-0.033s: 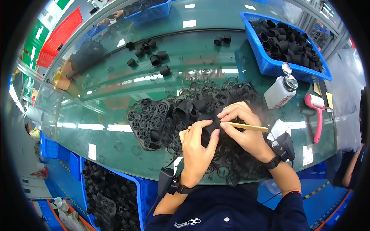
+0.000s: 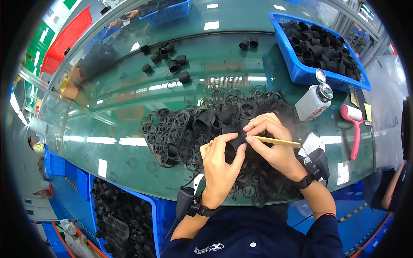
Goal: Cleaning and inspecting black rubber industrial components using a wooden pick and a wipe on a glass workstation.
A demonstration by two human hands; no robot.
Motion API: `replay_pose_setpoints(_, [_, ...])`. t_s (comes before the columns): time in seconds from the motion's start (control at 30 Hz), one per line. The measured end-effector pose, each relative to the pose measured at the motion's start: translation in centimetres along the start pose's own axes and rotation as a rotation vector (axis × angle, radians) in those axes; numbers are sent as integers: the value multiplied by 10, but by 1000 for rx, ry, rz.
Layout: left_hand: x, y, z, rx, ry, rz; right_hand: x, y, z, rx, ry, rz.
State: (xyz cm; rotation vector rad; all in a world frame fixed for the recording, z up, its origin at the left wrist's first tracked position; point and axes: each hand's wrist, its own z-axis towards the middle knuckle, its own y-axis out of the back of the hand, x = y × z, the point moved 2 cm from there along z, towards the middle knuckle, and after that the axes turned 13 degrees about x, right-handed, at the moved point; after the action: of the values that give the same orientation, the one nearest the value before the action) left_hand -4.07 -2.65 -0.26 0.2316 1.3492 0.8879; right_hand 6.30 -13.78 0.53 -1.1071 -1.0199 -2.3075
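Observation:
Between my two hands is a black cylindrical plastic part (image 2: 231, 148). My left hand (image 2: 218, 161) grips it from the left, thumb and forefinger closed on its side. My right hand (image 2: 275, 144) is closed around a slim yellow-handled tool (image 2: 277, 141), whose tip end meets the black part; the tip itself is hidden by my fingers. Beneath both hands spreads a heap of thin black rings and scraps (image 2: 254, 180). Left of the hands, in that heap, lies a cluster of round black spoked pieces (image 2: 174, 133).
A blue basket (image 2: 292, 71) of black cylinders stands at the back right, near a white pump bottle (image 2: 307, 105) and a pink-handled roller (image 2: 356, 133). Loose black cylinders (image 2: 173, 66) lie at the back. A blue crate (image 2: 157, 215) of black parts sits below the table's edge (image 2: 142, 189).

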Motion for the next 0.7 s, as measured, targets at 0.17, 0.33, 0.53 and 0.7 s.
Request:
replay_pose_setpoints(0.17, [0, -1, 0, -52, 3, -30, 5, 0, 2, 2, 45, -103])
replay_pose_setpoints(0.33, [1, 1, 2, -64, -50, -13, 9, -2, 3, -17, 104, -201])
replay_pose_setpoints(0.53, [2, 0, 1, -79, -91, -4, 12, -1, 3, -3, 132, -231])
replay_pose_setpoints(0.7, [4, 1, 4, -54, -103, -30, 12, -3, 3, 3, 149, -265])
